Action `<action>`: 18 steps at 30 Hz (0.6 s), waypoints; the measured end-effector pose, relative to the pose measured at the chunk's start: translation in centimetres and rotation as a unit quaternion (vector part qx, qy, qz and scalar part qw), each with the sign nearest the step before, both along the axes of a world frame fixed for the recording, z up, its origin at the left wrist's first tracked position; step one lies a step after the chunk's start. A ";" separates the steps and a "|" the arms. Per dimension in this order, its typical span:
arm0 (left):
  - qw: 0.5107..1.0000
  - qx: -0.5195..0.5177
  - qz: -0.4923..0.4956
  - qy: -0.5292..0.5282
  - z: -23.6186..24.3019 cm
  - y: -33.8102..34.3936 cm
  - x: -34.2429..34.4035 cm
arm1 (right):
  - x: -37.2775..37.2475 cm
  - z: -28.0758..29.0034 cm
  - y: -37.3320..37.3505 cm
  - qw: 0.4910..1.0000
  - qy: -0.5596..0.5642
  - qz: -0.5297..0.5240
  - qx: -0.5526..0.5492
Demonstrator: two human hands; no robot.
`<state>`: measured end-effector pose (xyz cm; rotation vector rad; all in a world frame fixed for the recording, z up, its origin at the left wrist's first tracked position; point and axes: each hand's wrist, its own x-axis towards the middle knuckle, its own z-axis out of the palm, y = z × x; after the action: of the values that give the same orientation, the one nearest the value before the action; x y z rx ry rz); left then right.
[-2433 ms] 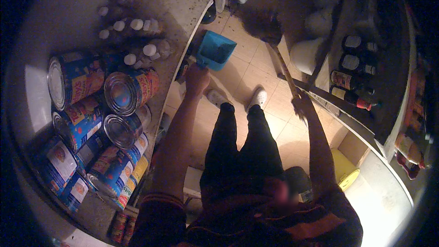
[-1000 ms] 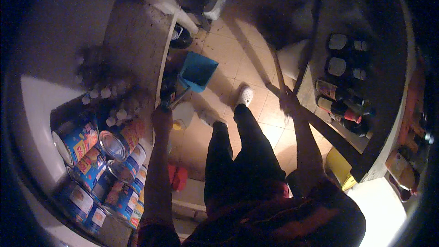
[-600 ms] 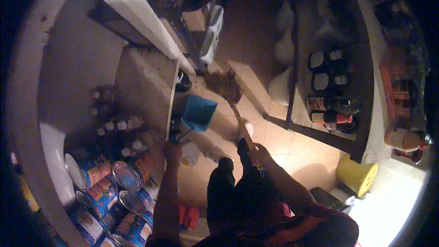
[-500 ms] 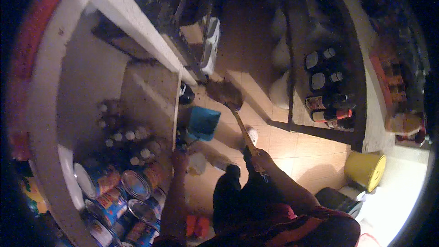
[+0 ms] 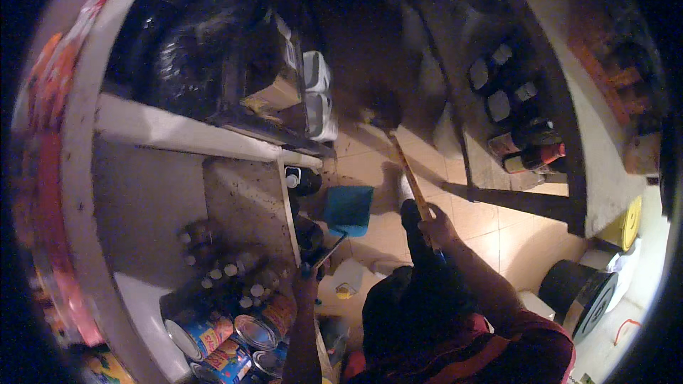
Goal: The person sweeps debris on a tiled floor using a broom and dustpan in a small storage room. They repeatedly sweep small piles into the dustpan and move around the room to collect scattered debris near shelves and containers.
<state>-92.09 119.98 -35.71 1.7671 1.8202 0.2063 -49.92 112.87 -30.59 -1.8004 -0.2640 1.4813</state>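
My right hand (image 5: 437, 227) is closed around the yellowish stick of a broom (image 5: 408, 166), which slants away from me over the tiled floor. The broom's dark head lies in shadow at the far end, and its bristles are hard to make out. My left hand (image 5: 306, 282) grips the thin handle of a blue dustpan (image 5: 351, 208), beside the edge of the left shelf. The dustpan's blade rests on the floor between the shelves, nearer to me than the broom head and apart from it.
Large cans (image 5: 231, 359) and several small bottles fill the lower left shelf (image 5: 242, 192). Above them are black plastic bags (image 5: 192, 57) and a cardboard box (image 5: 274, 92). Bottles (image 5: 530, 160) stand in the right shelf. A black bucket (image 5: 580, 291) and a yellow bucket (image 5: 627, 224) are at right.
The broom head has moved farther away from me and from the dustpan. The whole view has shifted, with the shelves and floor turned a little. Both hands keep their hold.
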 end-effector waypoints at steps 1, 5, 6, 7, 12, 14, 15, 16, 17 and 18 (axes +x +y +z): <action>0.998 -0.033 -0.044 0.023 -0.7 1.3 -0.5 | 0.4 -1.1 1.9 1.000 0.015 -0.021 0.001; 0.995 -0.100 0.005 0.014 -1.4 4.0 -0.7 | 2.6 -5.7 10.8 0.979 0.123 -0.125 0.108; 0.990 -0.074 -0.090 0.083 -1.1 4.8 -0.1 | 3.2 -6.7 13.3 0.971 0.144 -0.159 0.102; 0.971 -0.028 -0.202 0.127 -0.4 5.6 0.3 | 4.1 -8.1 16.6 0.963 0.125 -0.163 0.174; 0.973 -0.183 -0.063 0.127 2.9 9.5 5.6 | 11.9 -12.6 31.1 0.954 0.177 -0.190 0.153; 0.982 -0.123 -0.099 0.100 3.7 10.9 7.9 | 14.9 -14.6 37.0 0.979 -0.013 -0.120 0.167; 0.973 -0.129 -0.127 0.145 3.9 11.7 8.8 | 16.5 -15.9 40.0 0.986 -0.030 -0.106 0.129; 0.961 -0.115 -0.173 0.181 4.1 12.5 9.5 | 17.8 -17.4 43.1 0.988 -0.040 -0.085 0.123; 0.946 -0.094 -0.221 0.220 4.2 13.1 10.1 | 19.7 -19.1 46.3 0.979 0.095 -0.089 0.155; 0.948 -0.100 -0.217 0.209 4.3 13.6 10.6 | 20.5 -20.8 47.6 0.978 0.121 -0.077 0.151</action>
<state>-81.45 133.58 -31.40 2.1158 1.5870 -0.5449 -29.40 160.45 -51.42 -1.3554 -0.2089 1.4470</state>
